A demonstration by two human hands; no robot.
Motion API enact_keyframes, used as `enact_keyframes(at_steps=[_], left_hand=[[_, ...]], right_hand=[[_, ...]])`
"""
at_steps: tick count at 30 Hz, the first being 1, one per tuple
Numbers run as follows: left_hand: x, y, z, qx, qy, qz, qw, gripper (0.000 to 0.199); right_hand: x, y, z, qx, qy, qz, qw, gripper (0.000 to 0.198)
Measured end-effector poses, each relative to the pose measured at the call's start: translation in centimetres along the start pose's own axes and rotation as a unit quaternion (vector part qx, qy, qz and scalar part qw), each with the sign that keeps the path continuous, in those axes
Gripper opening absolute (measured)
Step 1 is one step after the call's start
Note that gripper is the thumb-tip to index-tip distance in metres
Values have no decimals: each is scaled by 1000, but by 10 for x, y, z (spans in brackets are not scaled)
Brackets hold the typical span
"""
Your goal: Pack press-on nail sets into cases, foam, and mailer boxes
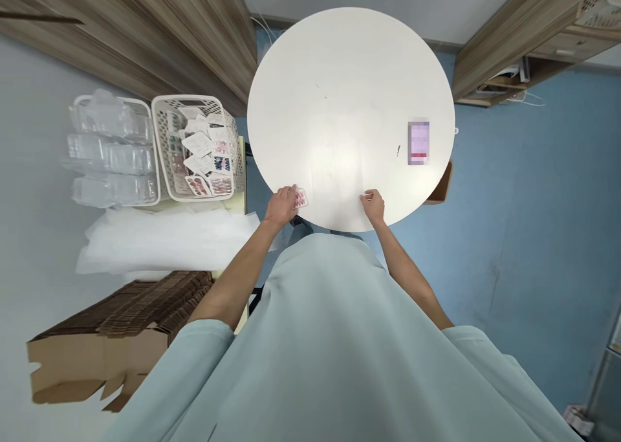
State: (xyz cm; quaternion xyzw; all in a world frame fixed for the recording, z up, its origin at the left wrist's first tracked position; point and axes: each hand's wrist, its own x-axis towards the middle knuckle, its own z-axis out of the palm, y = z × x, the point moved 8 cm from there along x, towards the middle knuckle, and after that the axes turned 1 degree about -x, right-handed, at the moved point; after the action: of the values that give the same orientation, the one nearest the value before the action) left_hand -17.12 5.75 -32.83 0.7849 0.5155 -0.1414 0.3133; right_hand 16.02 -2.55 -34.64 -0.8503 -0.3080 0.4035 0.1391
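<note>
At the near left edge of the round white table (349, 60), my left hand (283, 206) grips a small clear pack of pink press-on nails (301, 198). The pack lies close to the tabletop, its left end covered by my fingers. My right hand (373, 207) rests at the near edge, to the right of the pack. Its fingers are curled in and I see nothing in them. Left of the table, a white basket (160, 151) is full of similar nail packs (198, 145) in several colours.
A pixelated pink-purple rectangle (418, 143) lies on the table's right side. Left of the nail basket, another basket (154, 125) holds clear plastic trays (111, 154). White sheets (165, 241) and folded brown cardboard boxes (97, 358) lie nearer. A brown bin (440, 186) stands below the table's right edge.
</note>
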Motion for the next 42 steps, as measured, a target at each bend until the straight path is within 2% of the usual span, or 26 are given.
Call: enact_keyframes(at_steps=[2, 5, 11, 16, 21, 27, 29, 31, 35, 39, 42], left_hand=[[0, 8, -3, -15, 16, 5, 1000, 84], [2, 34, -2, -38, 26, 48, 998, 77], [17, 85, 19, -39, 0, 118, 992, 69], [22, 101, 38, -19, -25, 133, 991, 68], [22, 99, 48, -15, -24, 118, 993, 69], [19, 96, 47, -61, -16, 106, 992, 71], [15, 89, 43, -106, 9, 72, 992, 67], [9, 75, 38, -163, 45, 8, 986, 60], [-6, 48, 37, -279, 75, -120, 950, 41], [-12, 42, 40, -347, 72, -153, 923, 45], [-8, 41, 44, -338, 64, -179, 922, 31]], right_hand=[[-5, 7, 1, -1, 2, 8, 1000, 23], [-12, 18, 2, -3, 3, 18, 1000, 24], [-25, 33, 5, -18, -13, 24, 999, 21], [-33, 36, 4, -40, -26, 14, 999, 17], [-49, 19, 3, -65, -39, -51, 996, 17], [-76, -28, 20, -138, -68, -186, 970, 18], [-82, -42, 32, -156, -87, -213, 961, 18], [-84, -52, 46, -168, -108, -231, 952, 19], [-84, -66, 77, -201, -145, -249, 936, 21], [-84, -71, 102, -226, -176, -251, 925, 22], [-86, -72, 115, -235, -190, -245, 921, 24]])
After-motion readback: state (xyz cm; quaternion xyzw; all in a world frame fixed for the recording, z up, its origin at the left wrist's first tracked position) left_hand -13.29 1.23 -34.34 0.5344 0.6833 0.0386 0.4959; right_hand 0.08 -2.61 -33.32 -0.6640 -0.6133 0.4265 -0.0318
